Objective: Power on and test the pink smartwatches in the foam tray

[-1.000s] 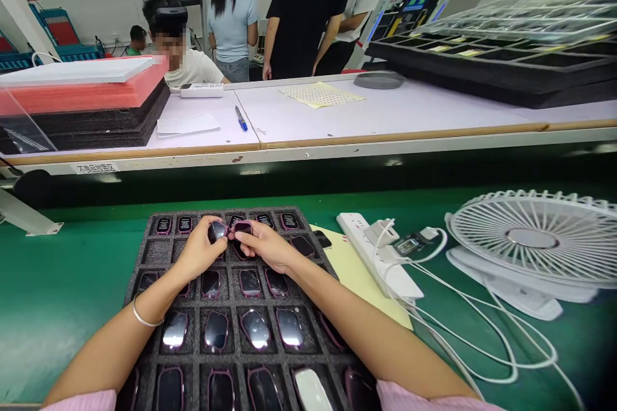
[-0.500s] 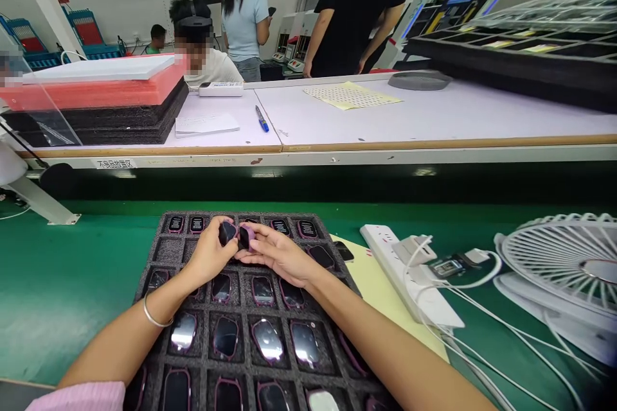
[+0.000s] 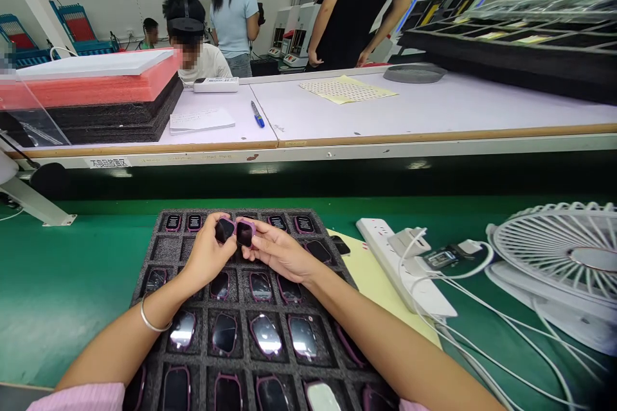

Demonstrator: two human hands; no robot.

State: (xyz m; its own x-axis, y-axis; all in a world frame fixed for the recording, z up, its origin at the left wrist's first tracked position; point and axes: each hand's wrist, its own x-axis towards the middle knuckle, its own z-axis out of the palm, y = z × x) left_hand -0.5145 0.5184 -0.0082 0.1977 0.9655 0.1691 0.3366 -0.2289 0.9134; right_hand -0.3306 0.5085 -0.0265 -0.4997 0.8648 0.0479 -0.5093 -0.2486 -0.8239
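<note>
A dark foam tray (image 3: 166, 250) lies on the green belt in front of me, its pockets filled with several small purple-rimmed watch bodies (image 3: 265, 336). Over the tray's far rows, my left hand (image 3: 208, 255) pinches one dark watch body (image 3: 224, 230). Right beside it, my right hand (image 3: 278, 252) holds a second, purple-edged watch body (image 3: 245, 233). The two pieces are tilted up and almost touch each other. A thin bangle sits on my left wrist.
A white power strip (image 3: 402, 264) with chargers and cables lies right of the tray, over a yellow sheet (image 3: 362, 266). A white fan (image 3: 559, 263) lies further right. Behind, a raised white bench (image 3: 385, 109) holds foam stacks, a pen and paper. People stand and sit beyond it.
Both hands stay over the tray's far rows, each with its watch body. The pieces have tilted slightly, and the camera view has shifted a little.
</note>
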